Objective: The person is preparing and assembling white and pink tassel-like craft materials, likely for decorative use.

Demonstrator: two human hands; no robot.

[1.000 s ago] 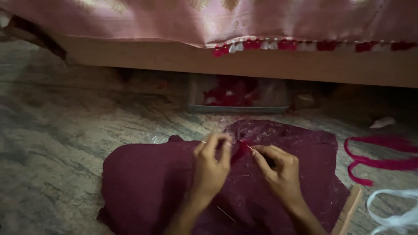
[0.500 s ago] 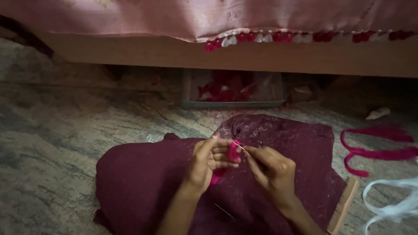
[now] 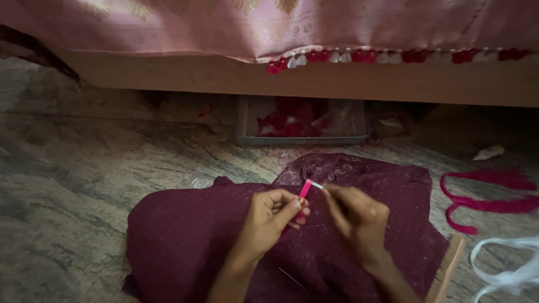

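Observation:
My left hand (image 3: 273, 215) pinches a small bright pink tassel piece (image 3: 304, 191) between thumb and fingers and holds it upright over a maroon cloth (image 3: 185, 241) spread on the floor. My right hand (image 3: 355, 215) grips a short white strand (image 3: 316, 185) at the top of the pink piece, fingertips close to the left hand's. A thin needle or pin (image 3: 291, 278) lies on the cloth near my left wrist.
A tray with red scraps (image 3: 302, 119) sits under a wooden bed frame (image 3: 337, 84) hung with pink fabric and red-white tassels (image 3: 359, 56). A pink thread skein (image 3: 483, 202) and a white thread bundle (image 3: 505, 269) lie at right, by a wooden stick (image 3: 446, 269).
Both hands lifted slightly off the cloth. The pink piece now stands upright in my left hand, and my right hand has drawn the white strand out from its top.

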